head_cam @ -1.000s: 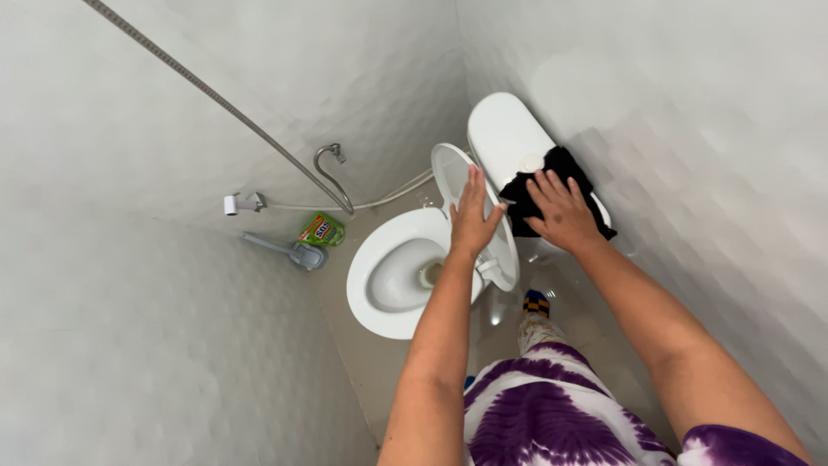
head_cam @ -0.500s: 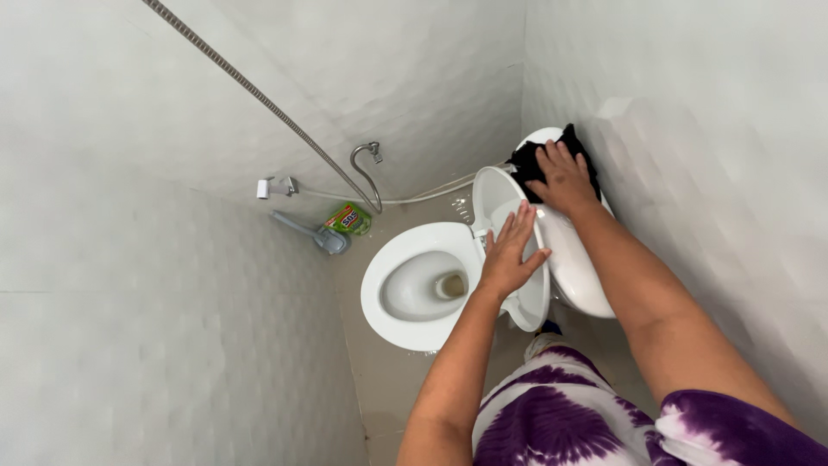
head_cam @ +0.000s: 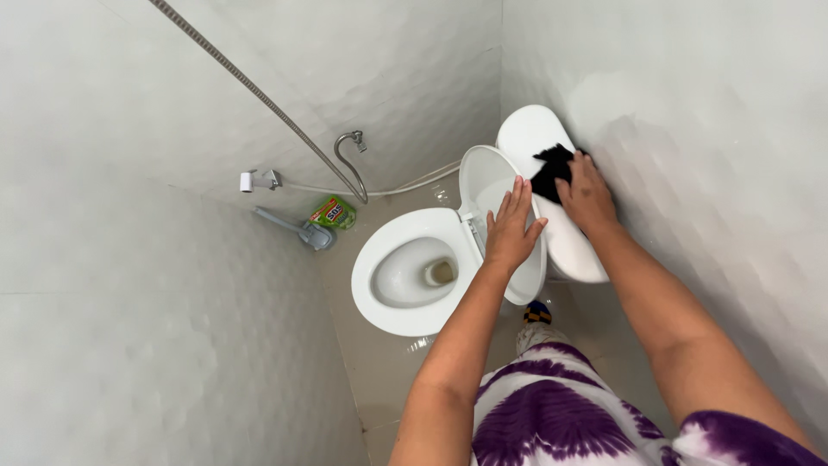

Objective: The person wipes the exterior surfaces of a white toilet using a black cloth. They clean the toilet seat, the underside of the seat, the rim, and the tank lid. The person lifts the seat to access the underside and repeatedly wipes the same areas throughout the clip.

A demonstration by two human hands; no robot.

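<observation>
Head camera looks down past a purple-and-white patterned garment (head_cam: 552, 414) at the bottom edge, with a patterned slipper (head_cam: 537, 311) on the tan floor (head_cam: 379, 371) just beyond it. Both bare forearms reach forward. The left hand (head_cam: 511, 231) lies flat, fingers straight and slightly spread, against the raised white toilet lid (head_cam: 483, 177), holding nothing. Just left of it the open toilet bowl (head_cam: 405, 276) shows its seat ring. The right hand (head_cam: 588, 195) presses a black cloth (head_cam: 549, 168) onto the top of the white cistern (head_cam: 530, 134), fingers bent down over the cloth's near edge, beside the right wall. Farther off, in the corner, a grey toilet brush (head_cam: 297, 229) and a green packet (head_cam: 332, 212) lie on the floor, below a spray hose (head_cam: 349, 164) and a wall tap (head_cam: 256, 180).
</observation>
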